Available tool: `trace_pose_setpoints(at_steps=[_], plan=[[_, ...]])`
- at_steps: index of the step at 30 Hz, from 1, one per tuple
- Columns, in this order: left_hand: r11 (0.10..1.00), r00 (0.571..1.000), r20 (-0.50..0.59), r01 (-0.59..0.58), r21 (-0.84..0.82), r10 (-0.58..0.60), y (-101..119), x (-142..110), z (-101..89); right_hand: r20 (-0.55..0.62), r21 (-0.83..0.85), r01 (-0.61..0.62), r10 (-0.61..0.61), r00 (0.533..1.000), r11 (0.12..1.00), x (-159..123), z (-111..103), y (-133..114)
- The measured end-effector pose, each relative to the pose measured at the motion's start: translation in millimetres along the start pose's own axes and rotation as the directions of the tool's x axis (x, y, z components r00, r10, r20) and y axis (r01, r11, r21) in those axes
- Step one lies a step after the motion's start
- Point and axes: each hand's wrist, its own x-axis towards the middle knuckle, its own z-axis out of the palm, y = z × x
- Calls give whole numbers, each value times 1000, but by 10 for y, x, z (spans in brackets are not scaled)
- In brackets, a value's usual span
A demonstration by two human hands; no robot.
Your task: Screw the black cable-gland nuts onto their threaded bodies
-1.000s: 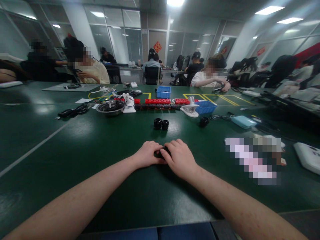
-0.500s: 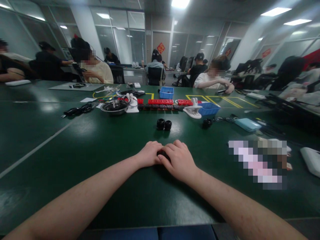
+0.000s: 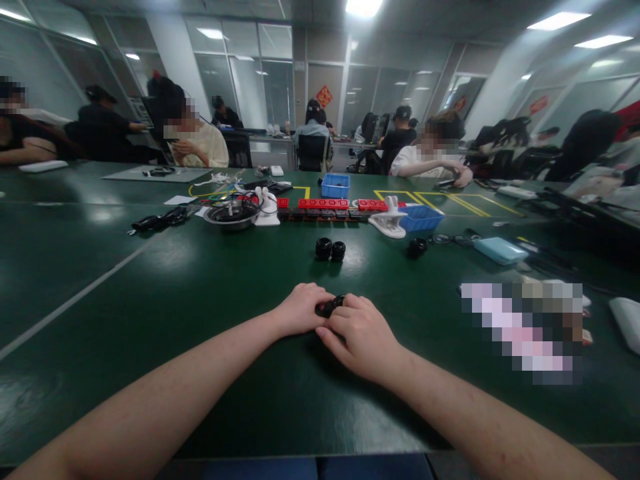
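Both my hands rest together on the dark green table (image 3: pixel 150 293) near its front edge. My left hand (image 3: pixel 300 310) and my right hand (image 3: pixel 363 337) are closed around a small black ring-shaped part (image 3: pixel 330 307), which shows only between the fingertips. Two more black round parts (image 3: pixel 331 250) stand side by side on the table beyond my hands. A third black part (image 3: pixel 417 247) lies further right.
Behind them lie a row of red and black blocks (image 3: pixel 323 208), a metal bowl with cables (image 3: pixel 231 215), white clamps (image 3: pixel 389 224), two blue bins (image 3: pixel 420 217) and a light blue case (image 3: pixel 501 250). Several people sit at the far side.
My right hand has drawn slightly back toward me and the black part now shows between the fingertips. The view has shifted a little.
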Motion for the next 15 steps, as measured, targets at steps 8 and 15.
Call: trace_pose_setpoints(at_steps=[8, 15], plan=[[997, 999, -8, -41, -69, 40, -49, 3, 3, 129, -42, -113, 117, 985, 993, -4, -136, 95], [997, 999, -3, -44, -59, 44, -44, 3, -8, 149, 23, -336, 329, 932, 942, 57, -91, 532]])
